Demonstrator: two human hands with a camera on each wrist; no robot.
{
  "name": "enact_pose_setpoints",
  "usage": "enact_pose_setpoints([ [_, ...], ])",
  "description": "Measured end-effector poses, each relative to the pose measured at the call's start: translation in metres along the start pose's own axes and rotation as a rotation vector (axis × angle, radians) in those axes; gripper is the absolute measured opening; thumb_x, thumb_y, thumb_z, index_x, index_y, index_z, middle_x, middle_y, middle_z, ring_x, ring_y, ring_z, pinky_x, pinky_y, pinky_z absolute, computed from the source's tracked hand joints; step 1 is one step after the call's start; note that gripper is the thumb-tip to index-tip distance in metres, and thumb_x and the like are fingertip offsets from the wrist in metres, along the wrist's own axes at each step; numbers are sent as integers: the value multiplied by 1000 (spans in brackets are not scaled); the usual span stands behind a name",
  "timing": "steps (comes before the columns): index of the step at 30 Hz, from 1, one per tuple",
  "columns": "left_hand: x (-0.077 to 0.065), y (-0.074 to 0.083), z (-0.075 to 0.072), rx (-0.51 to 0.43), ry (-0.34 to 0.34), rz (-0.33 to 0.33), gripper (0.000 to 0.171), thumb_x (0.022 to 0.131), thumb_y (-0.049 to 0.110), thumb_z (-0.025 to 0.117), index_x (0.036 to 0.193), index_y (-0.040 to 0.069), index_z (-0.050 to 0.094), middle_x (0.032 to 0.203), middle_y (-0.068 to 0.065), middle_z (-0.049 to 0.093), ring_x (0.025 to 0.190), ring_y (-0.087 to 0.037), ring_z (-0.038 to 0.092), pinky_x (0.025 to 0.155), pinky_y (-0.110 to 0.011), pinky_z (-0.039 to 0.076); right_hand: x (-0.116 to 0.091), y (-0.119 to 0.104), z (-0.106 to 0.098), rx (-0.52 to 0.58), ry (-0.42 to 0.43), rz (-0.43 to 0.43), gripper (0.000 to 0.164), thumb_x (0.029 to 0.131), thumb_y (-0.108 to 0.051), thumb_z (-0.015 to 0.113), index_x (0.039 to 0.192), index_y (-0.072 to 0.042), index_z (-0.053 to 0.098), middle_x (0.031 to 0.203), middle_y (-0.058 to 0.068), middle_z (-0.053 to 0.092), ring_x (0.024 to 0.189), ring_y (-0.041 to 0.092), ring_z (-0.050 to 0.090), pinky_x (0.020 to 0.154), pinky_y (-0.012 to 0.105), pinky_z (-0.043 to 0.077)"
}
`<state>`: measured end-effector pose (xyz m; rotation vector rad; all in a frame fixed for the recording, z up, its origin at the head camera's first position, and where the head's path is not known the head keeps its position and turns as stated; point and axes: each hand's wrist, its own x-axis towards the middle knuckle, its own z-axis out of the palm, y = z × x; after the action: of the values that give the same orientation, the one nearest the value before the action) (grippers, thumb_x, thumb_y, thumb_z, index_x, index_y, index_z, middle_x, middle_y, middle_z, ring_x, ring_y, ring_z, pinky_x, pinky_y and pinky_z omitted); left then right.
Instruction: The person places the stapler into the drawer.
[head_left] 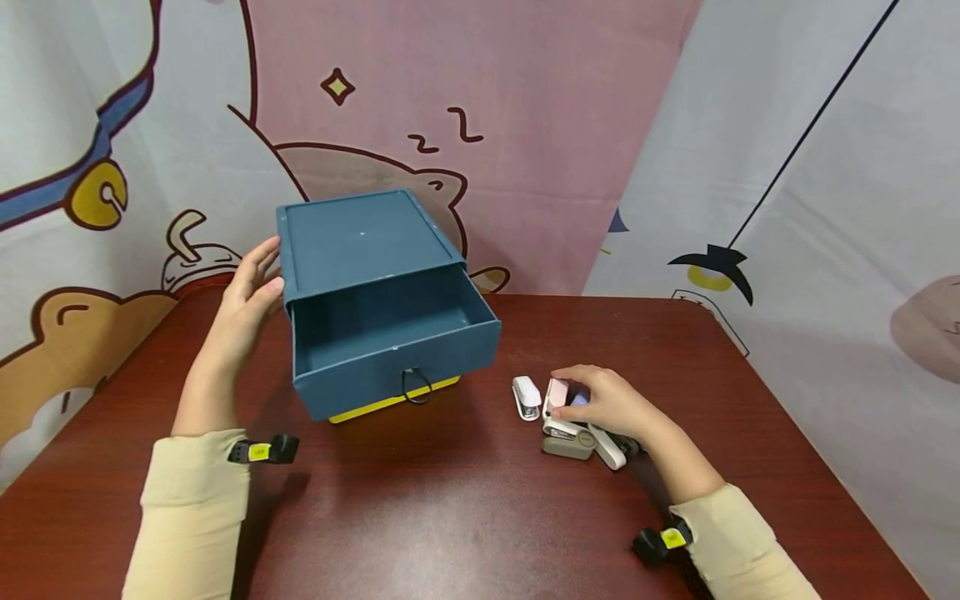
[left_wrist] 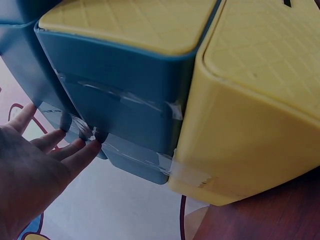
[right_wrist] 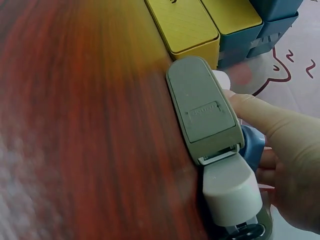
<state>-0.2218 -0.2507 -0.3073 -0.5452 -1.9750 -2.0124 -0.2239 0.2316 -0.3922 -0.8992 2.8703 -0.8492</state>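
1. The right hand [head_left: 607, 402] has its thumb and a finger pinching the pink stapler [head_left: 556, 392]. I can't tell if the stapler is off the worktop [head_left: 420, 525] yet.
2. The pink stapler is at the left of a messy pile, to the right of the blue drawer [head_left: 397, 358]. By it are a gray-green stapler [head_left: 567, 447], a long white stapler [head_left: 609, 450] and a purple thing [head_left: 579, 399]. A small white stapler [head_left: 527, 397] sits just beside the pile.
3. The left hand [head_left: 243, 304] holds nothing. Its fingers [left_wrist: 82, 153] are nearly straight and rest on the side of the box stack [head_left: 367, 237].
4. The drawer is pulled out, with a black ring [head_left: 417, 387] on its front. Clear tape [left_wrist: 145, 151] runs across the boxes.
5. The pile could slide and get messy, because the staplers lean on each other and a pull on one may drag the rest.
6. The pink stapler could slip, because only the fingertips seem to hold it and it looks smooth.
7. The stack could tip forward if someone pushes down on the drawer, since it sticks out a lot.
8. The stack could also skid if the left hand pushes hard, because it only touches one side and doesn't grab.
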Motion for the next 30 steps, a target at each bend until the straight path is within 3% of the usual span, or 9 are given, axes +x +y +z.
enact_pose_setpoints([
  [12, 0, 1, 0, 11, -5, 6, 60, 96, 20, 50, 151, 13, 27, 156, -12, 18, 138, -30, 22, 96, -18, 37, 1, -7, -3, 42, 106, -15, 60, 76, -39, 81, 122, -3, 64, 115, 6, 63, 103, 23, 57, 85, 45, 46],
  [19, 0, 2, 0, -1, 1, 2, 60, 95, 19, 50, 151, 12, 27, 156, -12, 18, 138, -29, 22, 96, -18, 37, 1, -23, -12, 81, 198, 4, 58, 75, -41, 81, 123, -12, 64, 118, 1, 61, 110, 22, 54, 87, 50, 46],
  [30, 0, 0, 1, -12, -4, 3, 60, 96, 17, 49, 151, 11, 27, 156, -13, 18, 137, -27, 24, 95, -19, 38, 4, -67, -35, 200, 411, -71, 51, 74, -17, 84, 121, -12, 66, 116, 1, 63, 112, 18, 52, 96, 47, 37],
])
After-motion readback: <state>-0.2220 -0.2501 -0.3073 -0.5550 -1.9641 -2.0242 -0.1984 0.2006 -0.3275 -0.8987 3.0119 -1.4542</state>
